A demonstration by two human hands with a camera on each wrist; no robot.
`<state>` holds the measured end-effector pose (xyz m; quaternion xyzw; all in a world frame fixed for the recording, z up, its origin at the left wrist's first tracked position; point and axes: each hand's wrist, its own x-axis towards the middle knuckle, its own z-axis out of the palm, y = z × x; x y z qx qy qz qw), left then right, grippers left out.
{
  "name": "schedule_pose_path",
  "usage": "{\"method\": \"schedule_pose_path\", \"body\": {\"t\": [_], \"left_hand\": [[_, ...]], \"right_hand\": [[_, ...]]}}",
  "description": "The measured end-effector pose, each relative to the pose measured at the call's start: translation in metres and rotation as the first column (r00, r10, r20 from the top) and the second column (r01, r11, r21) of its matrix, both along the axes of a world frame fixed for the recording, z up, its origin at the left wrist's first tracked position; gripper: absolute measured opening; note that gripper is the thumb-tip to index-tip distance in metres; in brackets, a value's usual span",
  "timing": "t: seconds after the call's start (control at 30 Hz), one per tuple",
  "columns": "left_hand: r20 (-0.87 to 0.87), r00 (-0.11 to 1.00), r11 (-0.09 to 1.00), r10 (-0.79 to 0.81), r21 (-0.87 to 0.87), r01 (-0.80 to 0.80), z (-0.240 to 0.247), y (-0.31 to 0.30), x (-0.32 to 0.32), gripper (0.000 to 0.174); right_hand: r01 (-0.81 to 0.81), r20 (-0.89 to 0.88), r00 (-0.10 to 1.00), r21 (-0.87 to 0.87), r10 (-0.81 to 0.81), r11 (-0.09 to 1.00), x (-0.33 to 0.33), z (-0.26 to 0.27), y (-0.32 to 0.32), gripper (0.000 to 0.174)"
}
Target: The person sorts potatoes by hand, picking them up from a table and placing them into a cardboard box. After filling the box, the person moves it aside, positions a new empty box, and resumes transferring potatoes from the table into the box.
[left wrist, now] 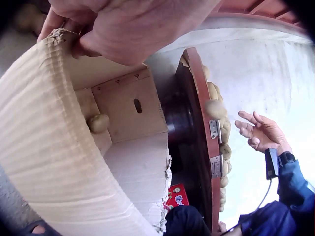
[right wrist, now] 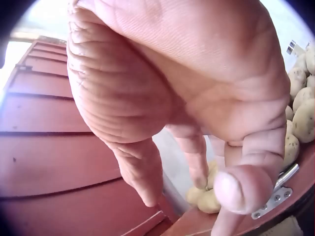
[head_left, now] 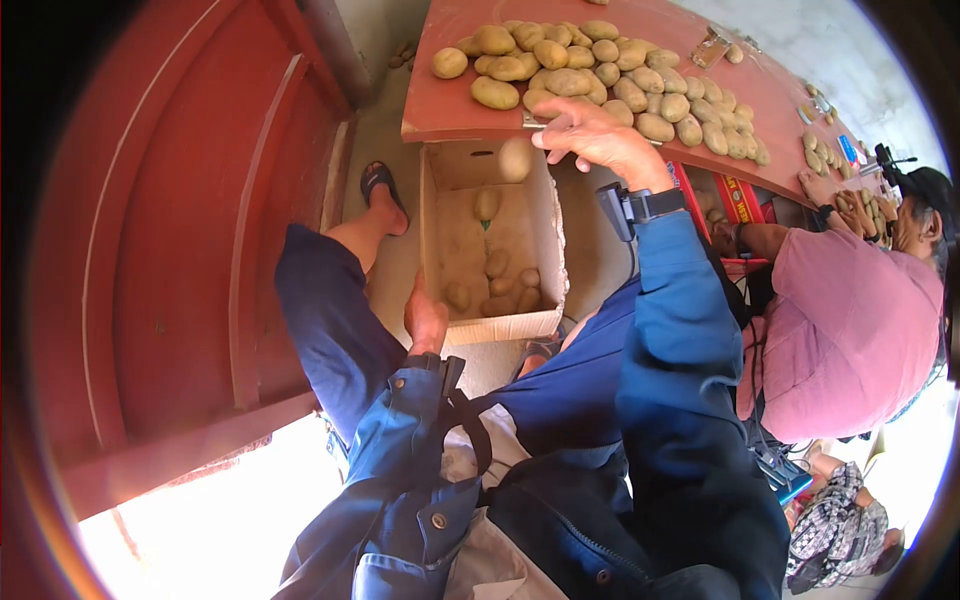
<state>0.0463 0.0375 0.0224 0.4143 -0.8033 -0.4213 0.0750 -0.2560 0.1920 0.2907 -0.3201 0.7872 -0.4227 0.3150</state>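
Observation:
My left hand (head_left: 427, 318) grips the near left corner of a cardboard box (head_left: 440, 330). In the left wrist view, that hand (left wrist: 133, 29) has fingers and thumb on either side of the box's torn rim. A potato (head_left: 515, 160) hangs in mid-air over the box's far end, apart from my right hand (head_left: 600, 140). The left wrist view also shows this airborne potato (left wrist: 214, 109), with the right hand (left wrist: 266, 132) spread beside it. In the right wrist view, the fingers hold nothing. Several potatoes (head_left: 500, 285) lie inside the box.
A reddish table (head_left: 425, 110) stands beyond the box, bearing a big spread of potatoes (head_left: 655, 127). Red door panels (head_left: 190, 200) rise at left. To the right, a person in a pink shirt (head_left: 850, 320) sits near a red carton (head_left: 738, 200).

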Motion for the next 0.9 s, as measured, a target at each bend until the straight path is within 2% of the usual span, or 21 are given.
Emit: {"method": "schedule_pose_path", "body": {"t": [0.1, 0.13, 0.23, 0.3, 0.37, 0.47, 0.57, 0.67, 0.77, 0.9], "left_hand": [[0.023, 1.000, 1.000, 0.011, -0.008, -0.011, -0.001, 0.000, 0.000, 0.074], [0.042, 0.999, 1.000, 0.014, -0.016, -0.013, -0.001, 0.000, 0.000, 0.073], [0.095, 0.995, 0.999, 0.029, -0.029, -0.027, 0.005, 0.001, -0.002, 0.072], [0.126, 0.991, 0.999, 0.041, -0.022, -0.038, 0.012, 0.003, -0.003, 0.072], [0.148, 0.988, 0.998, 0.039, -0.050, -0.032, 0.005, 0.005, -0.002, 0.071], [0.168, 0.985, 0.996, 0.046, -0.081, -0.033, 0.007, 0.005, -0.003, 0.071], [0.162, 0.985, 0.996, 0.053, -0.081, -0.040, 0.007, 0.006, -0.003, 0.071], [0.129, 0.990, 0.994, 0.058, -0.097, -0.045, -0.002, 0.005, 0.000, 0.073], [0.132, 0.989, 0.996, 0.066, -0.065, -0.058, 0.009, 0.006, -0.002, 0.070], [0.139, 0.989, 0.997, 0.058, -0.057, -0.050, 0.012, 0.006, -0.002, 0.070]], "right_hand": [[0.067, 0.018, 0.998, 0.061, -0.068, 0.996, -0.020, -0.013, 0.003, 0.046], [0.108, -0.034, 0.994, 0.077, -0.106, 0.991, -0.022, -0.007, 0.007, 0.038], [0.367, -0.144, 0.919, -0.030, -0.367, 0.930, -0.050, -0.025, 0.008, 0.033], [0.454, -0.372, 0.819, -0.042, -0.436, 0.890, -0.066, -0.032, 0.008, 0.036], [0.517, -0.615, 0.652, -0.068, -0.444, 0.853, -0.076, -0.039, 0.005, 0.038], [0.482, -0.770, 0.492, -0.149, -0.407, 0.864, -0.074, -0.045, -0.018, 0.047], [0.469, -0.797, 0.507, -0.063, -0.327, 0.881, -0.081, -0.058, -0.039, 0.049], [0.490, -0.835, 0.478, -0.002, -0.271, 0.872, -0.082, -0.062, -0.050, 0.048], [0.486, -0.830, 0.475, -0.032, -0.294, 0.874, -0.083, -0.059, -0.050, 0.046], [0.474, -0.735, 0.518, -0.179, -0.437, 0.862, -0.099, -0.065, -0.041, 0.044]]}}
